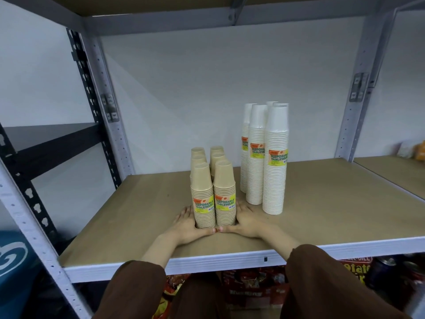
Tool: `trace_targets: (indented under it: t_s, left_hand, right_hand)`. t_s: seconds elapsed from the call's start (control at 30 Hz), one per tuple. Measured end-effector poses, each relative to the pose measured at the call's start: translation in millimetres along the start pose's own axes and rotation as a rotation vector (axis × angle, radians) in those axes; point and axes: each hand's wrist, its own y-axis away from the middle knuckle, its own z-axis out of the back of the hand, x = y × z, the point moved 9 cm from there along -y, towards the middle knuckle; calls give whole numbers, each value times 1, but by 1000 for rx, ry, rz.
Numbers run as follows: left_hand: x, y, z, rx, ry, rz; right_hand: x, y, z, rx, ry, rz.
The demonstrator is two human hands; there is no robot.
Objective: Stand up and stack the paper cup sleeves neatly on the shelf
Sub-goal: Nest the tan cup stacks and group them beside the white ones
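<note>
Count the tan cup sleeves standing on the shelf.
6, in two rows of three: left row and right row, running front to back between the hands. More may be hidden behind.

Wooden shelf (322, 217) with white front edge. Tan cup sleeves (212, 192) stand upright in two rows near front centre; taller white cup sleeves (264, 157) upright just right, further back.

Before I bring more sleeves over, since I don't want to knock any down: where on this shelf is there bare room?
Bare board lies left of the tan sleeves and right of the white sleeves, out to the posts. The centre is crowded: both hands cup the tan group, with only a narrow gap between the groups.
</note>
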Motion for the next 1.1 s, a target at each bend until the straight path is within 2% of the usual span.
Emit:
trace_targets:
  t_s: [0.5, 0.63, 0.9, 1.1]
  left_hand:
    - [5, -3, -1, 6, 4, 15]
    - [9, 1, 1, -31, -4, 50]
    - [15, 16, 1, -99, -45, 82]
    - [13, 26, 4, -121, -18, 80]
  right_hand:
    - [-2, 0, 1, -31, -38, -17]
    - [-5, 6, 6, -96, -81, -38]
    - [-12, 17, -2, -61, 16, -115]
    - [-10, 28, 3, -96, -20, -109]
